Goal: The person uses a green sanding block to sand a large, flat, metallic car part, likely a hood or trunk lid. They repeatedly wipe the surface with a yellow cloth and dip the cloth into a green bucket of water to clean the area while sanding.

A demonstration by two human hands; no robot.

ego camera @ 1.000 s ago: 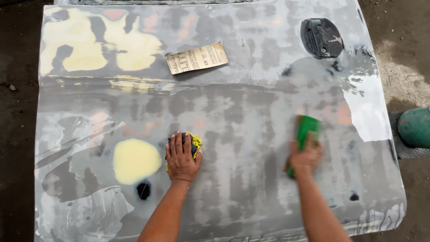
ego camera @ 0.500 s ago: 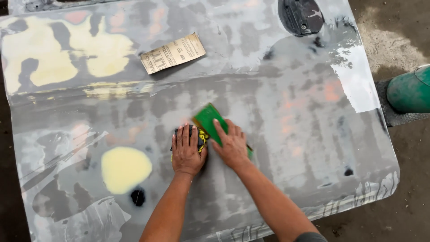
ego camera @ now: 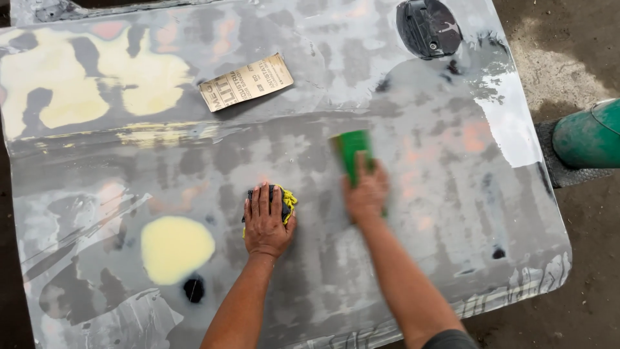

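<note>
Single view only, from the head, looking steeply down from above onto a grey car panel (ego camera: 413,258); close enough to fill nearly the whole frame; both forearms entering from the bottom edge; ground at the right.

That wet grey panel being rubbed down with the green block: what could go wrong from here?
The panel looks wet, so the right hand could slip off the green block. The loose sheet of sandpaper lies on the slope and might slide or soak. The left hand presses a yellow-and-dark rag that could drag grit.
</note>
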